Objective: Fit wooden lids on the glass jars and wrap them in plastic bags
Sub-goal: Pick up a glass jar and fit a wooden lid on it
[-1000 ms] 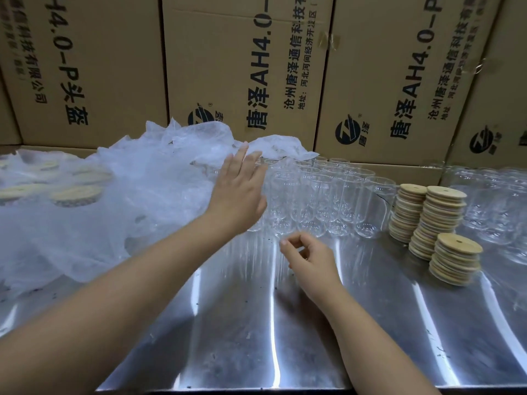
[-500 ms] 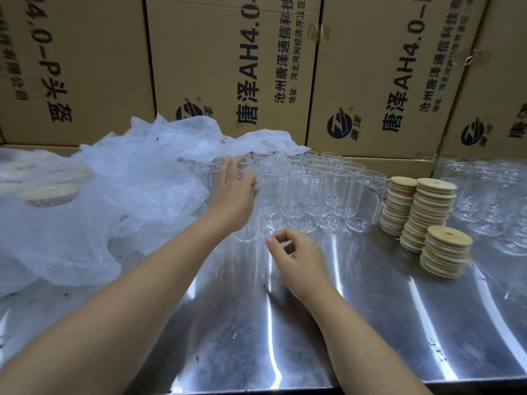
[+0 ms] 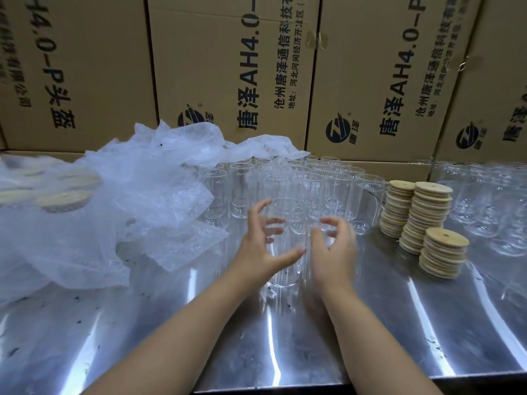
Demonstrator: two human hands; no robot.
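Head view looks down on a shiny metal worktop (image 3: 370, 323) where the left hand (image 3: 258, 249) grips one clear glass jar (image 3: 282, 273) upright at the middle, thumb across its front and fingers seen through the glass behind it. The right hand (image 3: 336, 255) sits just beside the jar's right side with its fingers curled in a C; motion blur hides whether it touches the glass, so I cannot tell if it grasps anything. Behind the held jar a block of empty glass jars (image 3: 328, 189) stands in rows, and more jars (image 3: 484, 206) crowd the far right. Between those two groups are three stacks of round wooden lids (image 3: 427, 218), each top lid showing a small hole. A heap of crumpled clear plastic bags (image 3: 99, 223) covers the left side of the worktop, with a few more lids (image 3: 61, 199) dimly visible under the film. Cardboard boxes (image 3: 228, 67) wall off the back, printed sideways in dark ink with a round logo, "唐泽", "AH4.0-P" and the smaller line "沧州唐泽通信科技有…"; the leftmost box shows "头盔" turned the other way up.
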